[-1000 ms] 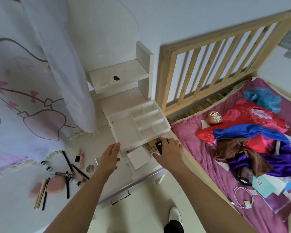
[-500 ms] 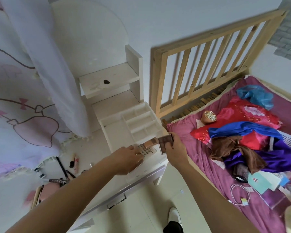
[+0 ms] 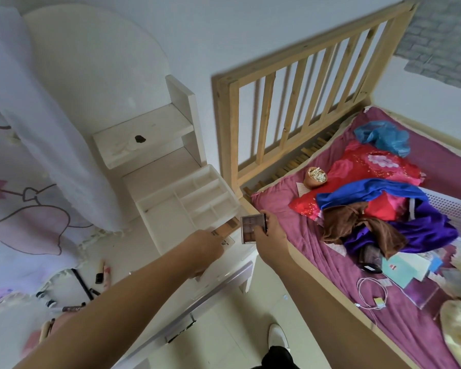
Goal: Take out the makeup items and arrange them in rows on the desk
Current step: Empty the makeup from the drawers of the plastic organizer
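My right hand (image 3: pixel 270 237) holds a square eyeshadow palette (image 3: pixel 252 228) upright just in front of the white divided organizer tray (image 3: pixel 171 202). My left hand (image 3: pixel 206 247) reaches under the tray's front edge and closes on a flat tan makeup box (image 3: pixel 225 228) lying on the white desk (image 3: pixel 149 243). The tray's compartments look bare. Several makeup items (image 3: pixel 91 283), pencils, lipsticks and small caps, lie on the desk at the lower left, partly hidden by my left forearm.
A white shelf unit (image 3: pixel 144 134) stands behind the tray. A sheer curtain (image 3: pixel 51 102) hangs at the left. A wooden bed rail (image 3: pixel 304 83) and a bed with piled clothes (image 3: pixel 378 209) sit close on the right. A drawer front (image 3: pixel 197 302) is below the desk edge.
My right hand lifted the palette from the desk and turned it upright. My left hand moved right from the desk's middle to the tan box under the tray.
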